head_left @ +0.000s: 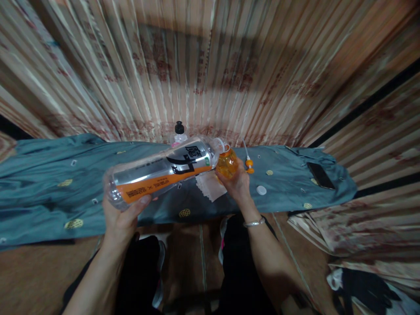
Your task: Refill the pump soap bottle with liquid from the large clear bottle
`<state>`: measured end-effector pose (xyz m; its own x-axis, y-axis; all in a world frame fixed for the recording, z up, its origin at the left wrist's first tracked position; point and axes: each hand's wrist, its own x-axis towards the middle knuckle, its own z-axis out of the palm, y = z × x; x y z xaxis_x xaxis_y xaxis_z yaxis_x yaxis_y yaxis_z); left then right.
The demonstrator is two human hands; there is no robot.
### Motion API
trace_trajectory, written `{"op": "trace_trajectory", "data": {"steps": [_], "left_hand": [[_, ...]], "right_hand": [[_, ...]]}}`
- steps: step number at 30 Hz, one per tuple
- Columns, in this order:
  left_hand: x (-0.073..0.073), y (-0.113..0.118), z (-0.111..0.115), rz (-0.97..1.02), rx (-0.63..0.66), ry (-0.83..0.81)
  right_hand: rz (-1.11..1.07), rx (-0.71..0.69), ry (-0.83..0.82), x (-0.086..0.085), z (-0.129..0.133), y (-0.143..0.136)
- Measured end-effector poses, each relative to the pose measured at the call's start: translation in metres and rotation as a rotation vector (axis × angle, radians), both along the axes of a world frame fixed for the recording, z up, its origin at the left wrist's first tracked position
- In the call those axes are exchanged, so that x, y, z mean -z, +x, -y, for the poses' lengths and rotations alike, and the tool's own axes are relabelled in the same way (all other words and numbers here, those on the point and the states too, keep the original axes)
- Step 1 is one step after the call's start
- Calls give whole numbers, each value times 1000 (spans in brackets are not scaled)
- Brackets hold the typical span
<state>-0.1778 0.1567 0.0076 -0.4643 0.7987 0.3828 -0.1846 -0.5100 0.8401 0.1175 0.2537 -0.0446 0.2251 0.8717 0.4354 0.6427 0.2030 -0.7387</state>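
My left hand (pixel 126 214) is wrapped round the base of a large clear bottle (pixel 160 170) with a silver and orange label. The bottle is tilted, its mouth to the right, against the open top of a small orange bottle (pixel 227 164). My right hand (pixel 238 181) grips that orange bottle. Under the two bottles lies a pale cloth (pixel 211 186). An orange pump top (pixel 249 165) with a clear tube and a white cap (pixel 261 190) lie to the right. Whether liquid passes between the bottles cannot be made out.
A bottle with a black top (pixel 179 127) stands behind the large bottle. A dark phone (pixel 320 176) lies at the right of the teal cloth-covered surface (pixel 285 197). Pleated curtains (pixel 203 65) hang behind it. Dark gloves (pixel 370 291) are at the lower right.
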Motion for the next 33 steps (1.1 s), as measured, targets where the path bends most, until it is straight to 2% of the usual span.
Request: {"op": "trace_trajectory", "data": {"steps": [15,33], "left_hand": [[0,0,1,-10,-2,-21],[0,0,1,3,-8,-41]], "right_hand": [[28,24,-33,-3,2,-2],[19,26,13,-1,1,-3]]}}
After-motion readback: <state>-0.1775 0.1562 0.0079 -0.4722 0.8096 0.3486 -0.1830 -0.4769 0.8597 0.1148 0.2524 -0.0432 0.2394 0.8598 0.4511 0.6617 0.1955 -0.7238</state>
